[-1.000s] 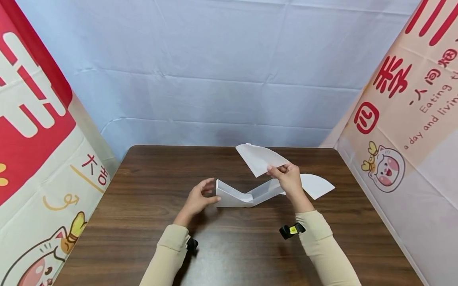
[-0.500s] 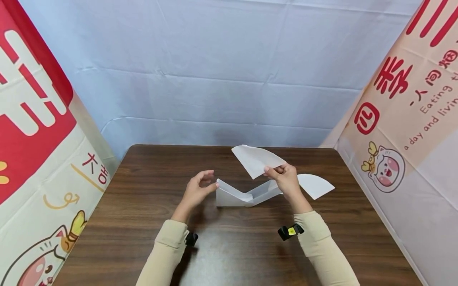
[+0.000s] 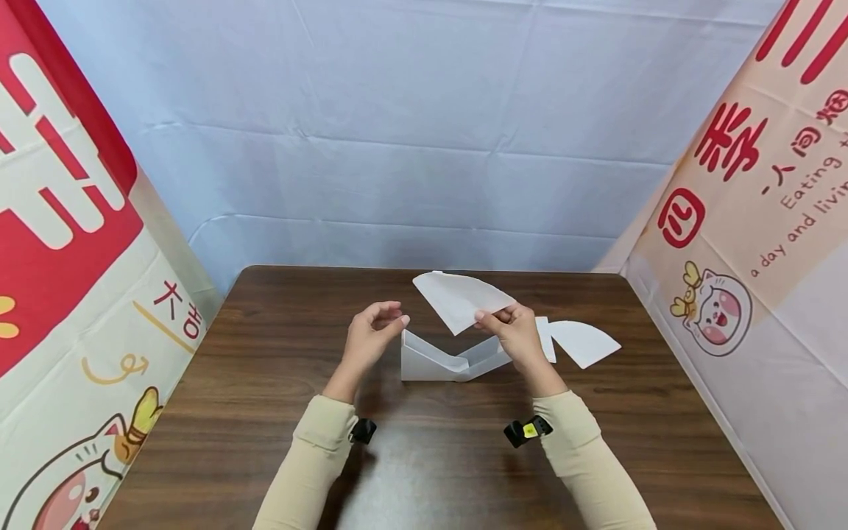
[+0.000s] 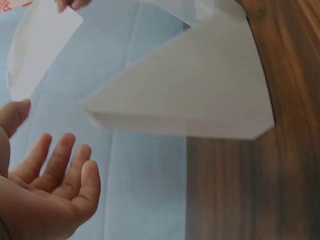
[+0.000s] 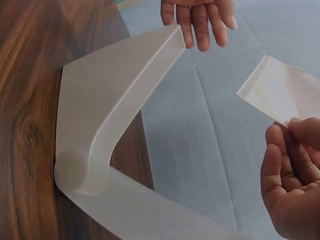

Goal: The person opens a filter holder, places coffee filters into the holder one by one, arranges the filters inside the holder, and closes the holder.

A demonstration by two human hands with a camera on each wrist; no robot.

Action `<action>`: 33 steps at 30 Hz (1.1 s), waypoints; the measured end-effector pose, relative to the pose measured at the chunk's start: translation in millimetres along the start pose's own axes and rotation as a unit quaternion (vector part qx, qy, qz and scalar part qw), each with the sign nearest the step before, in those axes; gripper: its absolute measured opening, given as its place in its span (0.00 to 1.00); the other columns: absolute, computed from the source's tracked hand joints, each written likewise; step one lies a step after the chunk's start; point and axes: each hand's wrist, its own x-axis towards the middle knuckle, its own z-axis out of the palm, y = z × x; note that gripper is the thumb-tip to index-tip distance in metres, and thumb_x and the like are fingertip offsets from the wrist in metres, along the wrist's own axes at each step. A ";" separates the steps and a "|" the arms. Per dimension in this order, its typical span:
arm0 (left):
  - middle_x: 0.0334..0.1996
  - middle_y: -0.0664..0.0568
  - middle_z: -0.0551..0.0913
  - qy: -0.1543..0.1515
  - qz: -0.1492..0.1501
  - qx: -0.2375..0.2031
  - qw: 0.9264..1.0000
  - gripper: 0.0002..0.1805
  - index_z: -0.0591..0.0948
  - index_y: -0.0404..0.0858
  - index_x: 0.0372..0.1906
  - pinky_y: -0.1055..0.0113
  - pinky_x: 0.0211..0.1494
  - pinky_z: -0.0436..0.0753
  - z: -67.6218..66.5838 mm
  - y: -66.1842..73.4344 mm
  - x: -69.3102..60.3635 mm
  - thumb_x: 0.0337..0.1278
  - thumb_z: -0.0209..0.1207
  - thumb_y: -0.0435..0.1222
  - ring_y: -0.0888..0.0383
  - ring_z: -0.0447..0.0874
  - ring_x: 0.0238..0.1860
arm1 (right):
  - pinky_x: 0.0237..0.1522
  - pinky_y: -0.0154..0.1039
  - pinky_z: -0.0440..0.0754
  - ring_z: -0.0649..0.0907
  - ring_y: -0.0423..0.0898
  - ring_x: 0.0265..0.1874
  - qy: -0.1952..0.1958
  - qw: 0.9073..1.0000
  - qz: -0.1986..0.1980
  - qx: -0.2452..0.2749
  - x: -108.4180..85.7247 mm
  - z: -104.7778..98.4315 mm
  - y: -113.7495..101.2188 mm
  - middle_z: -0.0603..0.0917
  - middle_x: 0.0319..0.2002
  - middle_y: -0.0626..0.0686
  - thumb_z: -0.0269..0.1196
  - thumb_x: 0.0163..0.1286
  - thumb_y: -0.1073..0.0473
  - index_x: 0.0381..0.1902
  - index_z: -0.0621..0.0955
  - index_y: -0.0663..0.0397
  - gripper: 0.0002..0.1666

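A white, fan-shaped paper coffee filter (image 3: 460, 298) is raised above the table, its near edge pinched by my right hand (image 3: 520, 338). In the right wrist view, a crimped seam runs along one edge of the filter (image 5: 285, 90). My left hand (image 3: 367, 338) is just beside the upper left tip of a V-shaped, translucent white holder (image 3: 430, 361), fingers loosely bent and holding nothing. The left wrist view shows those fingers (image 4: 62, 160) apart from the holder (image 4: 195, 85). My right hand partly covers the holder's right arm in the head view.
Another fan-shaped filter (image 3: 586, 342) lies flat on the brown wooden table (image 3: 424, 456), right of my right hand. A white strip (image 3: 546, 340) shows between them. Behind the table hangs a pale blue cloth (image 3: 397, 147), with printed cloths at both sides.
My right hand has carried the filter left and slightly toward me. My left hand has risen from beside the holder's left end to its upper tip. The holder stays in place.
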 end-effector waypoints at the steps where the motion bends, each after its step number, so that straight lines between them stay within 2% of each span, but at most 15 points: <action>1: 0.39 0.52 0.82 0.004 0.001 -0.001 1.000 0.18 0.81 0.43 0.47 0.62 0.41 0.78 1.2 1.4 0.4 0.52 0.65 0.44 0.57 0.80 0.40 | 0.32 0.37 0.82 0.84 0.45 0.25 0.000 1.000 0.002 0.000 -0.1 1.5 0.1 0.83 0.26 0.54 0.64 0.60 0.71 0.40 0.74 0.77 0.14; 7: 0.37 0.52 0.84 0.017 0.004 -0.014 1.000 0.15 0.82 0.39 0.45 0.63 0.40 0.78 10.2 6.7 1.9 0.53 0.65 0.41 0.56 0.81 0.38 | 0.34 0.43 0.82 0.84 0.47 0.25 -0.005 1.000 0.011 0.000 -2.0 8.2 1.3 0.84 0.27 0.55 0.65 0.59 0.71 0.40 0.75 0.75 0.14; 14: 0.38 0.49 0.84 0.005 0.004 -0.022 1.000 0.16 0.82 0.34 0.45 0.64 0.43 0.79 22.1 12.2 3.8 0.55 0.64 0.39 0.57 0.81 0.40 | 0.31 0.39 0.82 0.84 0.47 0.24 -0.010 1.000 0.014 0.016 -4.5 15.0 3.5 0.83 0.25 0.51 0.63 0.59 0.73 0.39 0.75 0.73 0.11; 22: 0.25 0.40 0.82 0.023 0.021 -0.030 0.999 0.08 0.83 0.29 0.30 0.73 0.27 0.72 26.3 13.3 5.2 0.55 0.63 0.33 0.61 0.74 0.25 | 0.30 0.35 0.82 0.84 0.46 0.24 -0.026 0.999 0.025 0.015 -4.3 20.0 7.9 0.83 0.23 0.52 0.63 0.60 0.72 0.37 0.75 0.75 0.10; 26: 0.26 0.36 0.82 0.018 0.021 -0.031 0.999 0.08 0.83 0.28 0.30 0.73 0.25 0.70 25.3 12.8 5.5 0.55 0.63 0.32 0.61 0.74 0.24 | 0.30 0.35 0.82 0.83 0.43 0.23 -0.025 0.999 0.029 0.008 -4.4 20.5 8.4 0.83 0.24 0.53 0.64 0.60 0.71 0.38 0.75 0.76 0.12; 29: 0.26 0.34 0.81 0.014 0.022 -0.035 0.999 0.08 0.83 0.27 0.30 0.73 0.25 0.69 25.2 12.7 6.0 0.55 0.63 0.31 0.59 0.74 0.24 | 0.32 0.38 0.82 0.83 0.44 0.24 -0.028 0.999 0.031 0.002 -4.8 19.6 7.0 0.84 0.24 0.52 0.64 0.60 0.70 0.37 0.75 0.76 0.12; 31: 0.25 0.35 0.81 0.016 0.030 -0.029 0.999 0.07 0.83 0.28 0.29 0.73 0.24 0.69 25.4 13.1 5.9 0.55 0.63 0.31 0.59 0.74 0.23 | 0.36 0.43 0.82 0.84 0.46 0.27 -0.034 0.999 0.033 -0.010 -5.1 17.7 5.5 0.84 0.28 0.55 0.64 0.60 0.70 0.41 0.75 0.75 0.14; 33: 0.24 0.37 0.81 0.016 0.039 -0.020 0.999 0.07 0.83 0.29 0.28 0.73 0.24 0.69 25.0 13.8 6.1 0.54 0.63 0.31 0.60 0.73 0.23 | 0.37 0.44 0.82 0.83 0.48 0.31 -0.041 0.998 0.025 -0.026 -6.0 14.8 3.4 0.84 0.34 0.59 0.64 0.60 0.70 0.47 0.73 0.73 0.18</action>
